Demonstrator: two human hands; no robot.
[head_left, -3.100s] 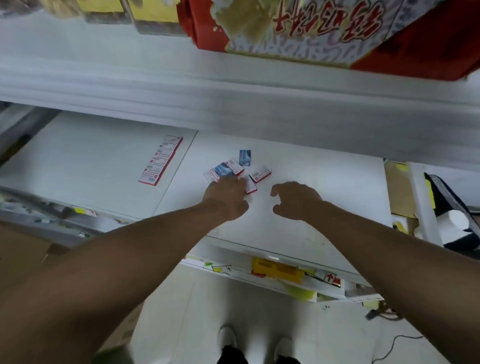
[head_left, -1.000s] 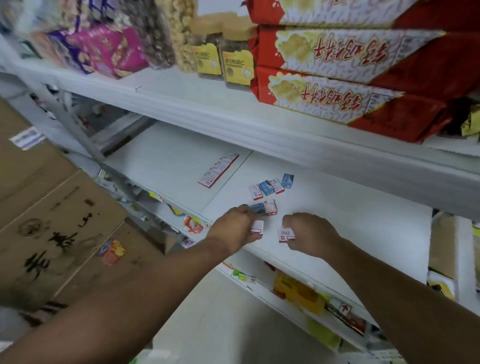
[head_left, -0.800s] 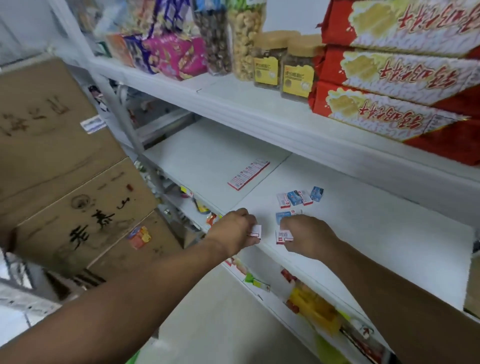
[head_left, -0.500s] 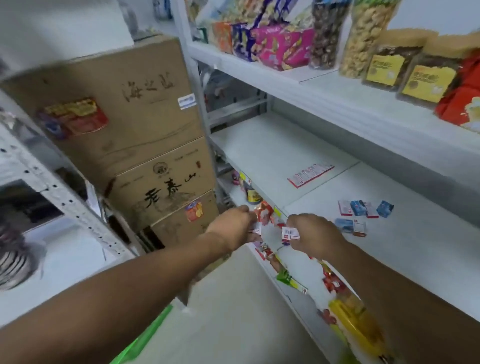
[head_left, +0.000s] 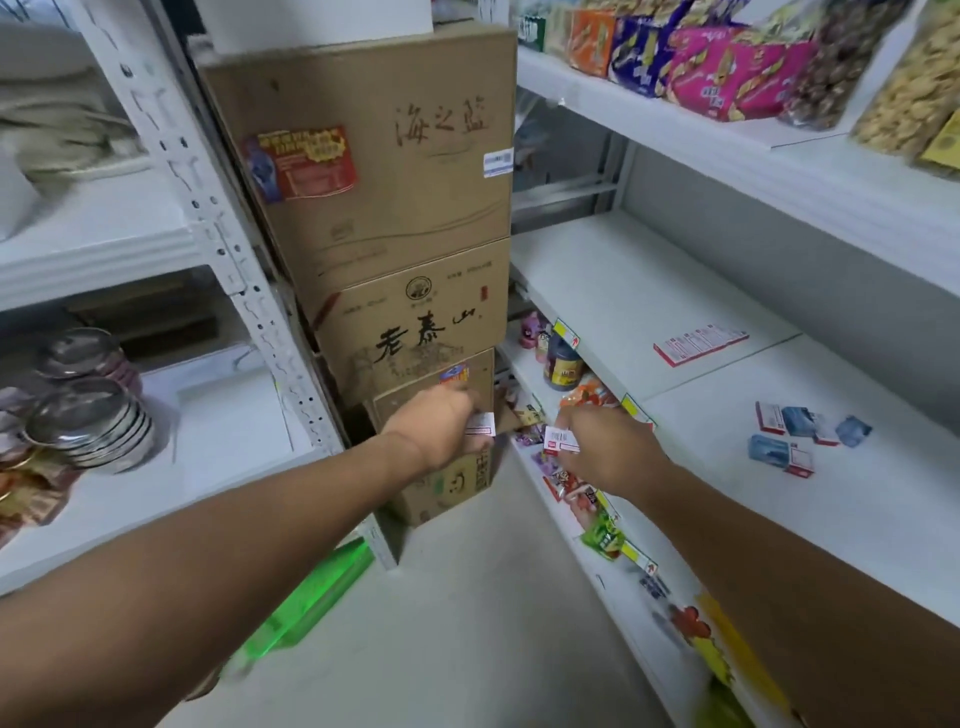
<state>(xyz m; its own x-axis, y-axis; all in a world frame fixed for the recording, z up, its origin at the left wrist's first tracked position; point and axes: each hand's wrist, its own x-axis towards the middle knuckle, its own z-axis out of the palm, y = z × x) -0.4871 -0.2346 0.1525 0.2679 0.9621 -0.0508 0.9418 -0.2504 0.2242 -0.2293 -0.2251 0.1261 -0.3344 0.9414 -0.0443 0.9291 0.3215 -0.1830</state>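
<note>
Pinching a small carton (head_left: 480, 430) in your left grip (head_left: 441, 426) and a second carton (head_left: 560, 440) in your right grip (head_left: 608, 452), you hold what looks light, stiff and crushable, so squeeze the flat faces gently.

Left pack (head_left: 480, 430), in left hand (head_left: 436, 431): was white, red-bordered. Right pack (head_left: 560, 440), in right hand (head_left: 608, 457): was white with red print, possibly a barcode. Loose packs (head_left: 784, 434) on the white shelf (head_left: 649, 280): were red-and-white or blue. Cartons (head_left: 395, 208): were brown with dark brushed characters. Snack bags (head_left: 727, 67): were pink, blue and orange. Bowls (head_left: 88, 421): were silvery.
</note>
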